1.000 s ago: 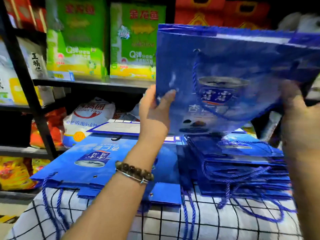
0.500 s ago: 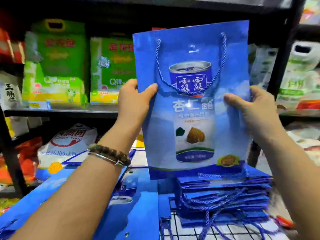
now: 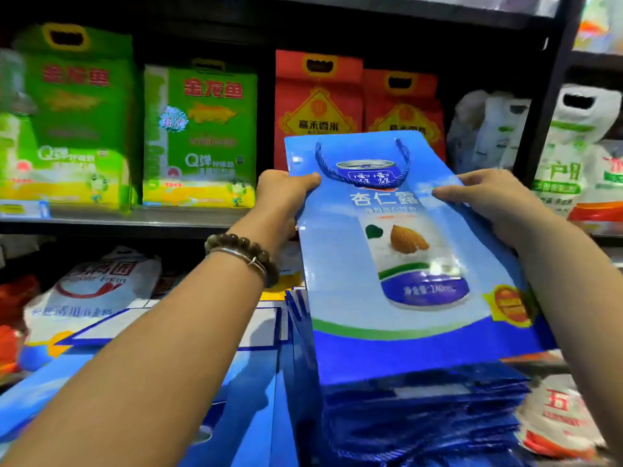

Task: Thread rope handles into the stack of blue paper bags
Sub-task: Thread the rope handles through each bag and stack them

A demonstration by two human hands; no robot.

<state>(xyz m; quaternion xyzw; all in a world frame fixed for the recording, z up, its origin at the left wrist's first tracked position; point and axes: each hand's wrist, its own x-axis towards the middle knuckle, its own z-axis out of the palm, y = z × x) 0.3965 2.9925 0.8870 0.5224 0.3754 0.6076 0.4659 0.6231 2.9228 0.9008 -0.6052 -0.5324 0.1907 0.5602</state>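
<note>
Head view
- Blue paper bag [image 3: 404, 264]: held up between both hands, right of centre, front face showing. Top edge far, bottom edge near. Back face hidden.
- Rope handle [image 3: 362, 165]: blue, both ends entering near the far top edge, loop lying on the printed can.
- Left hand [image 3: 286, 193]: grasping the bag's left edge, thumb on the front, fingers hidden behind the paper.
- Right hand [image 3: 488, 197]: grasping the right edge, thumb on the front, fingers hidden behind.
- Bracelet [image 3: 242, 254]: beaded, on the left wrist.
- Stack of blue bags [image 3: 421, 416]: below the held bag's near end. Contact between them impossible to tell. Layers blurred, handles hard to make out.
- Flat blue bags [image 3: 236, 382]: near left, partly covered by the left forearm, cut off by the frame.
- Shelf [image 3: 135, 215]: far.
- Green packs [image 3: 199, 136]: on the shelf at left, print smeared.
- Red packs [image 3: 317, 109]: centre, lower parts hidden by the bag.
- White sacks [image 3: 580, 153]: right, cut off.
</note>
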